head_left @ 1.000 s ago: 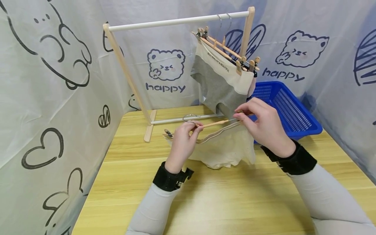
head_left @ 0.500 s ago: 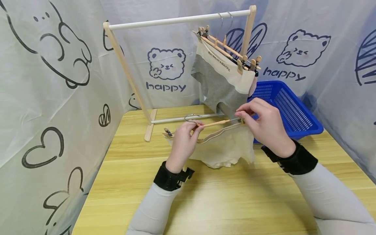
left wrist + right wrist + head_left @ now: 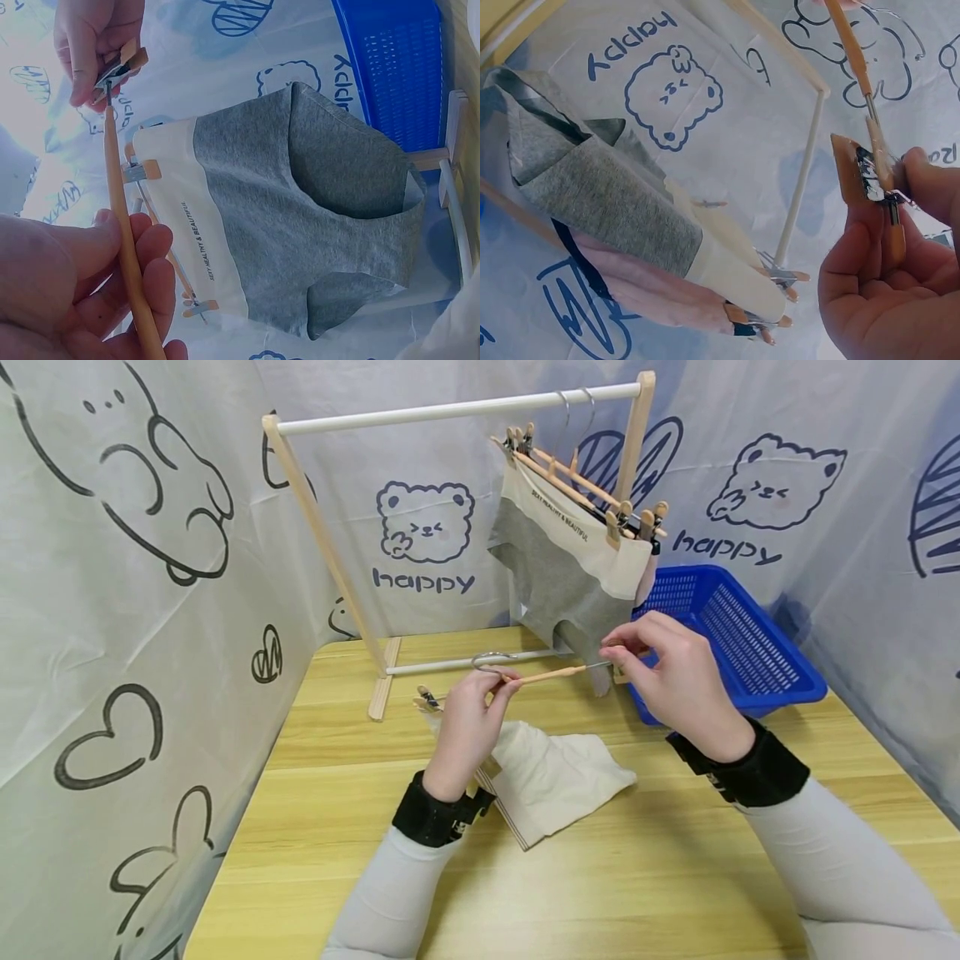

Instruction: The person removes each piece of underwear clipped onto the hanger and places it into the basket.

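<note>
My left hand (image 3: 471,718) grips the wooden bar of a clip hanger (image 3: 551,676), its metal hook upright beside the fingers. At the bar's right end my right hand (image 3: 667,668) pinches a wooden clip (image 3: 847,169) between thumb and fingers; no cloth shows in it. A cream garment (image 3: 558,768) hangs slanting below the left hand, its right side loose and low over the table. The hanger's left clip (image 3: 427,697) stands at the garment's upper left corner, partly hidden by the left hand.
Behind the hands stands a rack with a white rail (image 3: 450,417). Two hangers hang at its right end, with grey-and-cream briefs (image 3: 555,560) in front and a pink garment (image 3: 645,285) behind. A blue basket (image 3: 780,652) stands on the wooden table (image 3: 337,827) at the right.
The cream garment's right side has come out of the right clip and swung down to the left, towards the table. Both hands have stayed nearly in place on the hanger.
</note>
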The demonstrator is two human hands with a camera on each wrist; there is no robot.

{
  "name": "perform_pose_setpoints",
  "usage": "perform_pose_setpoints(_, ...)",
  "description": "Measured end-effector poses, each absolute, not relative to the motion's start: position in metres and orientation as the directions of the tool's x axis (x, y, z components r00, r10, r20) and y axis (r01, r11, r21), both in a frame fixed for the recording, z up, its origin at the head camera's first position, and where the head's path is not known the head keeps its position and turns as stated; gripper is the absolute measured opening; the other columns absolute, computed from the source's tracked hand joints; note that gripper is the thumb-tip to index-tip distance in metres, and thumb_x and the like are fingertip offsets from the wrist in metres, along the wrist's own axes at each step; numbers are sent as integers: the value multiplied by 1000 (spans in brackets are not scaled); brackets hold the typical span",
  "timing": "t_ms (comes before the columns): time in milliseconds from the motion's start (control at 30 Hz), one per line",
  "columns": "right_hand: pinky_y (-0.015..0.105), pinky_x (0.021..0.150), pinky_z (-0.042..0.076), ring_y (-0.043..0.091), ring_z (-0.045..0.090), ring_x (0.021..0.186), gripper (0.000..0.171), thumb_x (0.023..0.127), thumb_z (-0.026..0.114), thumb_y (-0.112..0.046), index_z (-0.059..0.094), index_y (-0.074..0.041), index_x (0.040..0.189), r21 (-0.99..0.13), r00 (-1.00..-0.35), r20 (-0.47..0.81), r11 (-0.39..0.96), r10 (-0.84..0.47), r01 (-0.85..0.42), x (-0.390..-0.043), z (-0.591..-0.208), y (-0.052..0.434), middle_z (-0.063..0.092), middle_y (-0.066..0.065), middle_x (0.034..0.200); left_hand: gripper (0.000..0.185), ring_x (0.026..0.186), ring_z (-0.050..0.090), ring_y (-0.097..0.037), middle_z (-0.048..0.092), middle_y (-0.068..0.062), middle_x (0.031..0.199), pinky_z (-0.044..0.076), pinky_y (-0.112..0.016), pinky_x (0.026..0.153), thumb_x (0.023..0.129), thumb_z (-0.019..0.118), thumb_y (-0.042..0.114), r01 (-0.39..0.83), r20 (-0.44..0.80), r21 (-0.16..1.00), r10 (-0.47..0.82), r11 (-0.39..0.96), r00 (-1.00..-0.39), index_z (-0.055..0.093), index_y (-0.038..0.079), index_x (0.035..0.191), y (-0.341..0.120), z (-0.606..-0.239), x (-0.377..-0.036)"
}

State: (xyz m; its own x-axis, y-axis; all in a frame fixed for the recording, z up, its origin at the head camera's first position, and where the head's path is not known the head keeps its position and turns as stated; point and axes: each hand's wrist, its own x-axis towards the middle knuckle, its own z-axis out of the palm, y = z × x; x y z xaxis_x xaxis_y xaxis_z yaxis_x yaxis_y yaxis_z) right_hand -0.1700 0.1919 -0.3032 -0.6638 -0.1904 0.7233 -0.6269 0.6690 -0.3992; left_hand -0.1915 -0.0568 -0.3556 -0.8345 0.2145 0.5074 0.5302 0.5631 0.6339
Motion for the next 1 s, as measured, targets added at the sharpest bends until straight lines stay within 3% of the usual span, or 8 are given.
perform_pose_setpoints(400,24,81,44,18,62,94,22,93,76,-9,70,-5,115,-409,-735,638,708,-230,-576,-166,-304,197,65,6,101,18,91,68,-22,75,-8,104,56,-40,80,101,66,19,519,495,647,211,558,-843,77,4,103,-57,-354,-191)
perform_pose_setpoints(533,32,85,45,24,61,99,36,92,77,-7,67,-3,126,-396,-726,648,713,-230,-579,-166,-305,195,65,11,109,19,92,68,-22,75,-8,106,56,-39,80,101,66,18,518,492,643,214,564,-844,77,4,103,-56,-355,-191)
perform_pose_setpoints(667,47,95,43,36,57,111,49,88,81,-5,63,-1,134,-301,-602,762,692,-239,-656,-168,-311,186,62,20,123,18,91,68,-22,75,-8,105,55,-37,79,101,65,18,518,495,639,213,568,-843,77,4,103,-56,-355,-191)
perform_pose_setpoints(833,54,98,41,40,58,112,30,101,67,-20,69,3,121,-93,-359,888,653,-287,-752,-172,-326,164,65,22,120,17,88,67,-20,74,-8,101,54,-34,77,101,66,17,520,496,640,213,566,-842,76,4,103,-57,-355,-191)
perform_pose_setpoints(933,50,96,45,38,60,108,36,108,54,-28,71,3,113,17,-287,888,648,-359,-761,-170,-336,150,67,20,113,17,89,68,-21,74,-9,102,55,-34,76,101,66,16,528,497,640,223,558,-838,76,3,104,-56,-356,-191)
perform_pose_setpoints(1000,48,95,48,37,62,107,34,108,54,-27,71,3,112,65,-276,871,652,-407,-755,-168,-343,142,68,19,112,17,90,69,-21,74,-10,103,56,-35,76,101,66,17,533,497,637,232,556,-836,76,3,104,-56,-356,-190)
